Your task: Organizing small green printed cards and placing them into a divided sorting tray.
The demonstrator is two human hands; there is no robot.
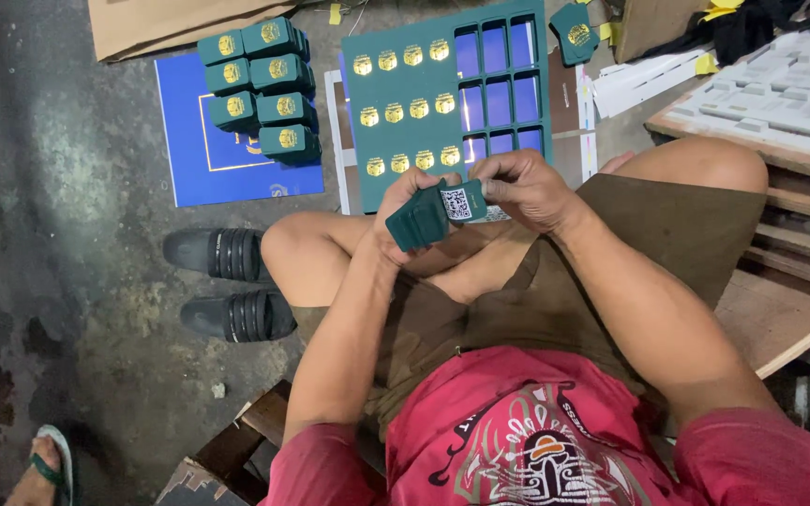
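At frame centre, the left hand (405, 211) grips a dark green folded carton (424, 217); the right hand (525, 190) pinches its right end. Its long axis runs left to right between both hands. Beyond lie the die-cut green sheet (405, 103) and, upper left, finished green boxes (262, 89).

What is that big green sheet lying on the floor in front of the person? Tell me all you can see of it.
The green sheet looks like printed card, lying flat on the floor beyond the person's knees. Its left part carries three rows of four gold emblems. Its right part has rectangular cut-out windows, through which a blue surface shows. Its near edge is hidden behind the left hand and right hand, which are raised above it rather than touching it. A white sheet edge shows along its left side.
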